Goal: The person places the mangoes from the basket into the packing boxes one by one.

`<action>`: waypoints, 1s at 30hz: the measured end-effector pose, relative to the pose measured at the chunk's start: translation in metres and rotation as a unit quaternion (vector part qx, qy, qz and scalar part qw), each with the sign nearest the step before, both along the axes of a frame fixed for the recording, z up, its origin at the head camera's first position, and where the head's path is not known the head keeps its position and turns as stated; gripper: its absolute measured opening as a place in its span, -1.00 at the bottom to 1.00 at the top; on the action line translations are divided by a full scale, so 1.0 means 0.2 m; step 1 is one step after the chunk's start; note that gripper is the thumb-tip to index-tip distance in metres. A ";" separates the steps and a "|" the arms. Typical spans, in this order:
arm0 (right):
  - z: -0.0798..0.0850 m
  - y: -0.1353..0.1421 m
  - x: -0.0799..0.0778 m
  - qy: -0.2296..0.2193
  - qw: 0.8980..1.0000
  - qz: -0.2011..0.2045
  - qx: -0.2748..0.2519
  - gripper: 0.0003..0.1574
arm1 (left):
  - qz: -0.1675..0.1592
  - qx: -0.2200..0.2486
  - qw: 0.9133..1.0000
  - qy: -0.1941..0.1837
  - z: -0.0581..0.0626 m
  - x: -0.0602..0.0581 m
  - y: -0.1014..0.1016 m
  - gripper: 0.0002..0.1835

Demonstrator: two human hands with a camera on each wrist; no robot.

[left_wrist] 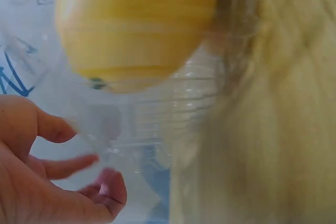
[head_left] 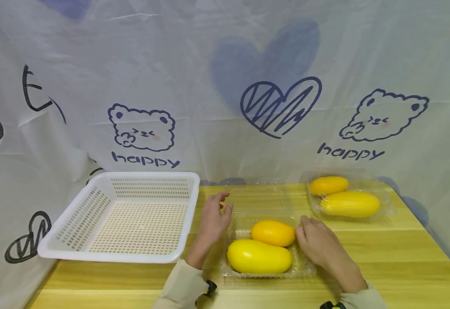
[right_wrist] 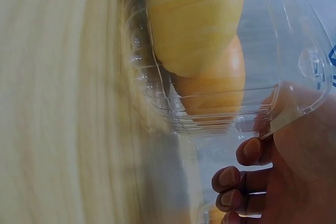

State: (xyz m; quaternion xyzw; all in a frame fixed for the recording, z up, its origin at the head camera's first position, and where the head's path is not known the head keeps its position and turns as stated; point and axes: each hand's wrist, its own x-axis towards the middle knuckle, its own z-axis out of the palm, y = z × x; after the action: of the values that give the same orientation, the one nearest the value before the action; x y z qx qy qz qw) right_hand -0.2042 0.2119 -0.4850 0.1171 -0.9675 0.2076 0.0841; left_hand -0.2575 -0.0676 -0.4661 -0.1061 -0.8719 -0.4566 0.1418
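An open clear plastic clamshell box lies on the table with its lid folded back toward the curtain. Inside sit two smooth, oval, melon-like fruits: a larger yellow one in front and a smaller orange-yellow one behind. At the box's left side is my left hand, its fingers loosely bent and holding nothing. My right hand pinches the box's right rim; in the right wrist view the thumb shows through the plastic, with the fingertips beside the rim.
To the left stands a white perforated plastic basket with nothing in it. A second clear box, holding two yellow fruits, sits at the back right. Behind the wooden table hangs a printed curtain.
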 end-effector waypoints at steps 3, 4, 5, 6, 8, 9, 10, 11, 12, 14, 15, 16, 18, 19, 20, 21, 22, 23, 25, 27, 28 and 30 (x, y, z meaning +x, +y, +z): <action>0.00 0.01 0.00 -0.009 1.000 0.000 -0.001 -0.75 | 0.000 0.005 0.999 -0.052 -0.01 0.00 0.00 -0.53; 0.00 0.01 0.00 -0.009 1.000 0.000 -0.001 -0.75 | -0.001 -0.001 0.998 -0.067 -0.02 -0.01 -0.01 -0.49; 0.00 0.01 0.00 -0.010 1.000 0.000 -0.001 -0.75 | -0.005 -0.006 0.997 -0.079 -0.03 -0.01 -0.01 -0.46; 0.00 0.01 0.00 -0.012 1.000 0.000 -0.002 -0.75 | -0.014 -0.008 0.995 -0.095 -0.03 -0.02 -0.01 -0.44; 0.00 0.01 0.00 -0.020 1.000 0.001 -0.005 -0.74 | -0.037 -0.005 0.992 -0.124 -0.05 -0.03 -0.03 -0.39; 0.00 0.01 0.00 -0.023 1.000 0.001 -0.005 -0.74 | -0.049 0.004 0.989 -0.138 -0.06 -0.03 -0.03 -0.38; 0.00 0.01 0.00 -0.025 1.000 0.002 -0.006 -0.74 | -0.059 0.017 0.986 -0.152 -0.07 -0.04 -0.04 -0.36; 0.00 0.01 0.00 -0.027 1.000 0.003 -0.006 -0.74 | -0.063 0.034 0.984 -0.166 -0.08 -0.04 -0.04 -0.35; 0.00 0.01 0.00 -0.029 1.000 0.003 -0.007 -0.73 | -0.067 0.056 0.980 -0.180 -0.09 -0.04 -0.04 -0.35; 0.00 0.01 0.00 -0.027 1.000 0.004 -0.004 -0.73 | -0.064 0.092 0.976 -0.185 -0.10 -0.04 -0.03 -0.38; 0.00 0.01 0.00 -0.024 1.000 0.004 -0.006 -0.73 | -0.061 0.109 0.975 -0.185 -0.10 -0.05 -0.03 -0.40; 0.00 0.01 0.00 -0.022 1.000 0.004 -0.007 -0.73 | -0.057 0.126 0.973 -0.186 -0.11 -0.05 -0.03 -0.42; 0.01 0.01 0.00 -0.020 1.000 0.006 -0.010 -0.70 | -0.055 0.158 0.969 -0.183 -0.12 -0.05 -0.02 -0.45; 0.01 0.01 0.00 -0.020 1.000 0.007 -0.011 -0.67 | -0.054 0.171 0.967 -0.182 -0.13 -0.05 -0.02 -0.46; 0.01 0.01 0.01 -0.020 1.000 0.008 -0.013 -0.63 | -0.054 0.189 0.963 -0.184 -0.13 -0.06 -0.02 -0.47; 0.01 0.01 0.01 -0.019 1.000 0.009 -0.015 -0.60 | -0.053 0.203 0.960 -0.186 -0.14 -0.06 -0.02 -0.47; 0.01 0.01 0.01 -0.020 1.000 0.010 -0.015 -0.57 | -0.054 0.218 0.956 -0.188 -0.14 -0.06 -0.02 -0.47; 0.01 0.01 0.02 -0.020 1.000 0.011 -0.016 -0.53 | -0.054 0.231 0.953 -0.190 -0.15 -0.07 -0.02 -0.47; 0.01 0.01 0.02 -0.020 1.000 0.013 -0.015 -0.52 | -0.056 0.262 0.943 -0.195 -0.16 -0.08 -0.02 -0.46; 0.01 0.01 0.02 -0.020 1.000 0.015 -0.015 -0.50 | -0.061 0.303 0.928 -0.210 -0.16 -0.09 -0.02 -0.45; 0.01 0.01 0.02 -0.021 1.000 0.016 -0.015 -0.48 | -0.065 0.328 0.917 -0.219 -0.16 -0.09 -0.02 -0.44; 0.01 0.01 0.02 -0.020 1.000 0.016 -0.013 -0.49 | -0.072 0.373 0.894 -0.237 -0.17 -0.10 -0.03 -0.43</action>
State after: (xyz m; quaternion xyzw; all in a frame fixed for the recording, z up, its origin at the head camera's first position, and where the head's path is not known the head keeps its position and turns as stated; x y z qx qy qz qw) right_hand -0.2011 0.2138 -0.4827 0.1274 -0.9641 0.2241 0.0630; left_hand -0.2768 -0.0728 -0.4991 0.0031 -0.6351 -0.7690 -0.0728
